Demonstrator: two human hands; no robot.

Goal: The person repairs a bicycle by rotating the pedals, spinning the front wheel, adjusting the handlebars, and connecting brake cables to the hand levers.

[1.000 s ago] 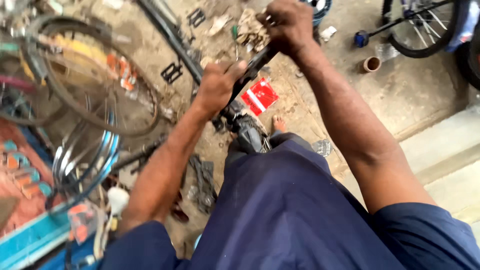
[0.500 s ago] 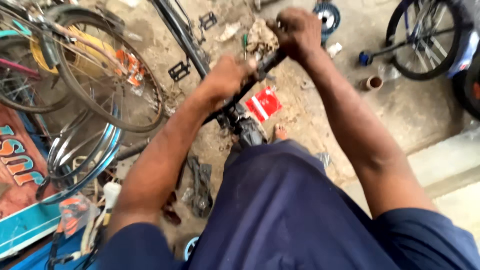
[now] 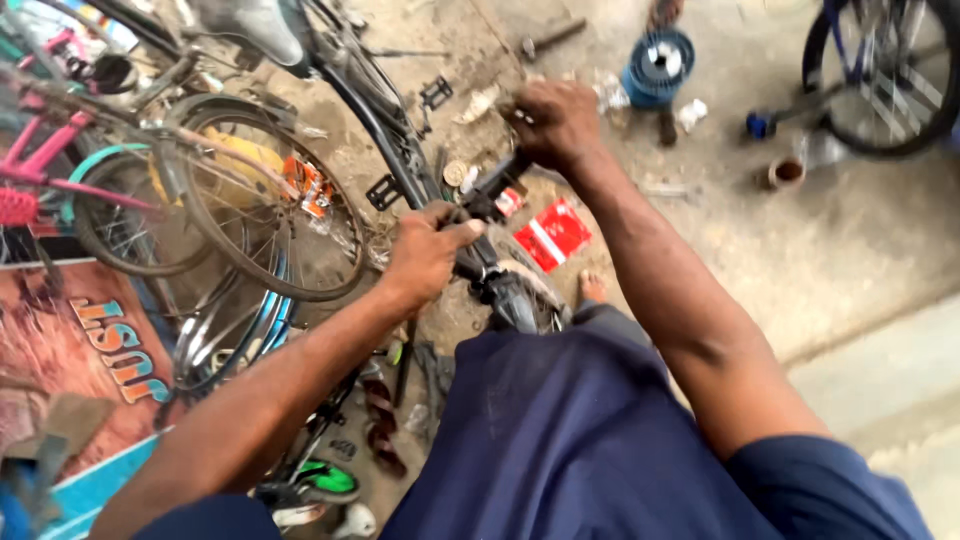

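You're in a bicycle repair workshop — open, rough, floor-level. Bare wheels (image 3: pixel 265 215) and a pink frame (image 3: pixel 50 165) pile up at your left, another bicycle (image 3: pixel 885 70) stands at the upper right, and loose pedals (image 3: pixel 435 93), scraps and a blue spool (image 3: pixel 660 65) litter the dusty concrete floor (image 3: pixel 860 240).
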